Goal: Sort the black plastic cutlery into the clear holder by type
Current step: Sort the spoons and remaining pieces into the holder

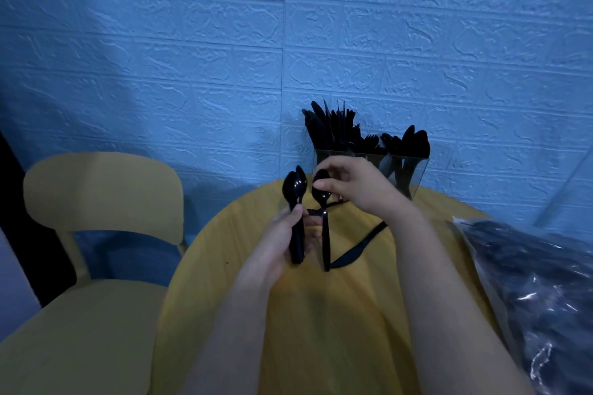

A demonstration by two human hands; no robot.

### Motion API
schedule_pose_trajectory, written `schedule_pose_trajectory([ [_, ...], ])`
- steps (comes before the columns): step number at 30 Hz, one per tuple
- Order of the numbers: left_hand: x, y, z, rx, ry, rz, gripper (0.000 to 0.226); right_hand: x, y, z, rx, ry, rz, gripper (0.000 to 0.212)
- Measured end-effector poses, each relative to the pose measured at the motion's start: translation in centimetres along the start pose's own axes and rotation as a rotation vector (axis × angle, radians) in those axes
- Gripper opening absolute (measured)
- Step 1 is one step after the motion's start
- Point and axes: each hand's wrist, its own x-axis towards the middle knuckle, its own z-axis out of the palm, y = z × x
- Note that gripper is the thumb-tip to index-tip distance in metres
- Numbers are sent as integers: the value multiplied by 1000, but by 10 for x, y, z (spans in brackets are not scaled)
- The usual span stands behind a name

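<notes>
My left hand (282,236) grips a small bunch of black plastic spoons (296,189) by the handles, bowls up. My right hand (353,184) pinches the bowl of another black spoon (322,199), whose handle hangs down beside the bunch. The clear holder (414,176) stands at the table's far edge against the wall, just behind my right hand. Black cutlery stands upright in its compartments: knives at the left, forks in the middle, spoons at the right. A black knife (349,253) lies flat on the table under my right wrist.
The round yellow table (321,330) fills the lower middle. A clear plastic bag of black cutlery (529,282) lies at the table's right edge. A yellow chair (96,202) stands to the left. A blue textured wall is close behind the holder.
</notes>
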Motion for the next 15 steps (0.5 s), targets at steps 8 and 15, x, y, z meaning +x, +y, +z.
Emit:
schedule_pose_trajectory([
  [8,5,-6,0,-96,-76,-55,22,18,28,39,-76,261,83,24],
  [15,11,-8,-7,-175,80,-1,17,16,55,53,-549,-196,153,52],
])
